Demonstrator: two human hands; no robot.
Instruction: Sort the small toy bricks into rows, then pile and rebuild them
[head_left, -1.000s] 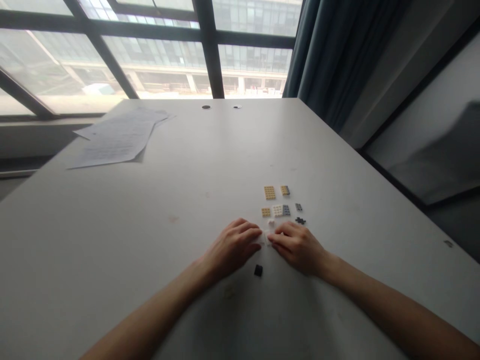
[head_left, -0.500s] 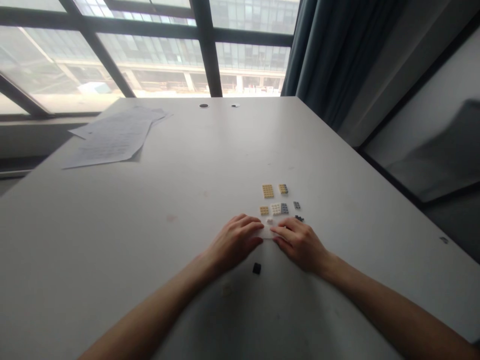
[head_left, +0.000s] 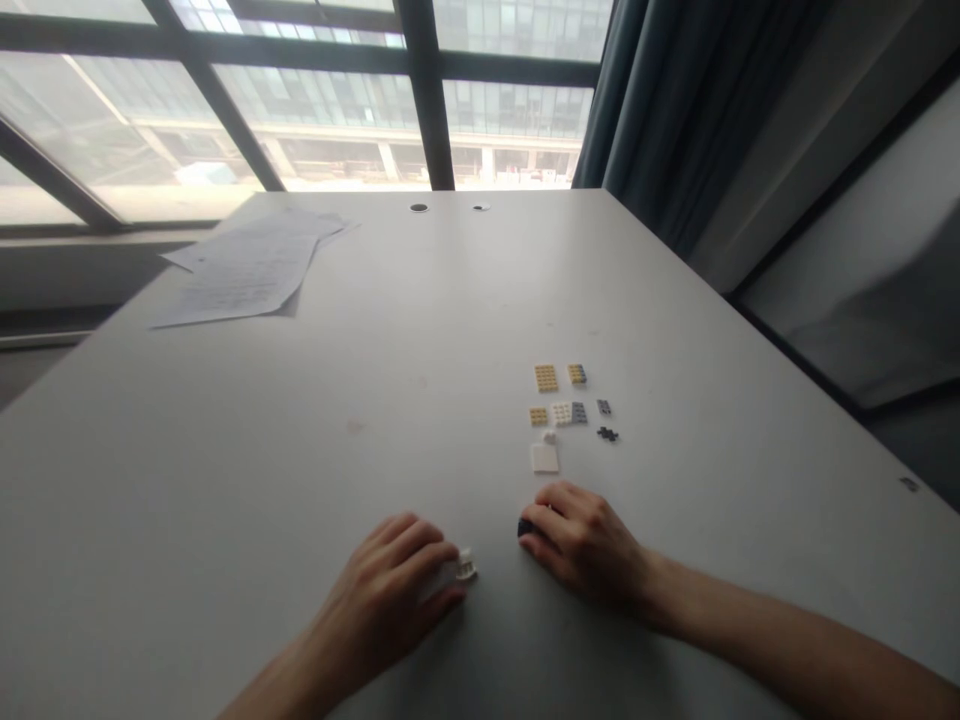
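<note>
Close to me on the worktop point(head_left: 337, 480), the right hand point(head_left: 585, 545) has its grip clamped on a black piece point(head_left: 524, 526), pinched at the fingertips. Across a gap, the left hand point(head_left: 397, 580) keeps thumb and fingers apart, with a small white piece point(head_left: 467, 567) at their tips; I can't tell whether they touch it. Beyond the right hand lies a white square tile point(head_left: 545, 459), then 2 dark grey pieces point(head_left: 607, 434) and some yellow studded plates point(head_left: 546, 377). Papers point(head_left: 247, 275) lie far left, near the window point(head_left: 315, 120).
</note>
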